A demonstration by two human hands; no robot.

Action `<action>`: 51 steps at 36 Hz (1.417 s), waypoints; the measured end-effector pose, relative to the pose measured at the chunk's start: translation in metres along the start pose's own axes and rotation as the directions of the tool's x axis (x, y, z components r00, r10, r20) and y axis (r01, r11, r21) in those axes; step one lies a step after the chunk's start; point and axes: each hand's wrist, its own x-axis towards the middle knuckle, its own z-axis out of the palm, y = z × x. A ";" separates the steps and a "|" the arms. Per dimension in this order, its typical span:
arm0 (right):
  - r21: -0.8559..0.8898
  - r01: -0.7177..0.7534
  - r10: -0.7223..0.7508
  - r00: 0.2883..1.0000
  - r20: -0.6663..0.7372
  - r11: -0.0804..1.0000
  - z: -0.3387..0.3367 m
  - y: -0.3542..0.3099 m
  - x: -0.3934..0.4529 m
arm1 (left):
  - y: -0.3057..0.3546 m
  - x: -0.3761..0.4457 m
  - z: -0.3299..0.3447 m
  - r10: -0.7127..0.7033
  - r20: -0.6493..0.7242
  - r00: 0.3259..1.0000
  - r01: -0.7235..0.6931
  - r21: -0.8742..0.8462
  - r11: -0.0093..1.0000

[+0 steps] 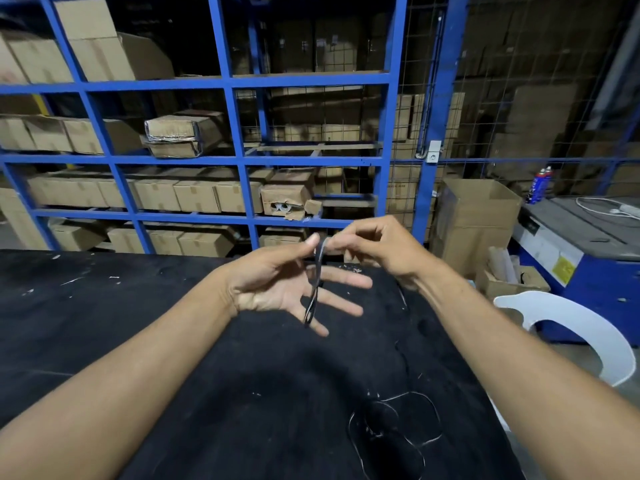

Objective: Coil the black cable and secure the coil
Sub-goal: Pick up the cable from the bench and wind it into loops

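Observation:
My right hand [384, 251] pinches the top of a short folded length of black cable [317, 285]. The cable hangs down, twisted, across the spread fingers of my left hand [287, 285]. My left hand is palm up with its fingers apart, and its thumb points up right beside the cable's top. Both hands hover above the far part of the black table [138, 323]. More thin black cable [394, 431] lies in loose loops on the table at the near right, hard to make out against the dark top. I cannot tell whether it joins the held piece.
A blue shelf rack [232, 84] full of cardboard boxes stands behind the table. To the right are an open cardboard box [474, 216], a white plastic chair [581, 334] and a blue machine with a grey top [588, 237] with spray cans [540, 185] behind it.

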 end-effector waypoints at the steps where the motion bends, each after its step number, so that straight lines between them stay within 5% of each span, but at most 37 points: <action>1: 0.044 -0.024 0.025 0.999 -0.024 0.999 0.003 0.007 -0.002 | 0.001 0.000 0.001 0.045 0.021 0.999 -0.044 -0.029 0.999; 7: 0.261 -0.187 0.209 0.976 -0.058 0.947 0.037 0.040 -0.014 | 0.018 0.002 0.001 0.242 -0.043 0.969 -0.244 -0.082 0.966; 13: 0.255 -0.255 0.255 0.966 0.033 0.933 0.069 0.042 -0.031 | 0.034 -0.004 -0.014 0.352 -0.251 0.902 -0.374 -0.044 0.927; 20: 0.105 -0.256 0.243 0.962 0.122 0.961 0.081 0.015 -0.043 | 0.036 -0.019 -0.033 0.406 -0.467 0.786 -0.454 0.010 0.891; 27: -0.244 -0.227 0.263 0.956 0.129 0.943 0.063 -0.021 -0.037 | 0.026 -0.030 -0.044 0.311 -0.611 0.728 -0.259 0.176 0.950; 32: -0.547 -0.098 0.187 0.976 0.109 0.831 0.039 -0.048 -0.021 | 0.019 -0.029 -0.039 0.197 -0.579 0.791 -0.093 0.204 0.975; 38: -0.682 0.019 0.077 0.991 0.110 0.731 0.021 -0.066 0.002 | 0.018 -0.018 -0.021 0.071 -0.582 0.810 0.158 0.333 0.930; 44: -0.614 0.160 -0.094 0.986 0.139 0.773 0.005 -0.071 0.016 | 0.019 -0.012 -0.019 -0.154 -0.433 0.888 0.298 0.285 0.911; 51: -0.186 0.205 -0.177 0.972 0.155 0.961 -0.009 -0.046 0.021 | 0.013 -0.012 -0.017 -0.241 -0.068 0.968 0.249 0.150 0.957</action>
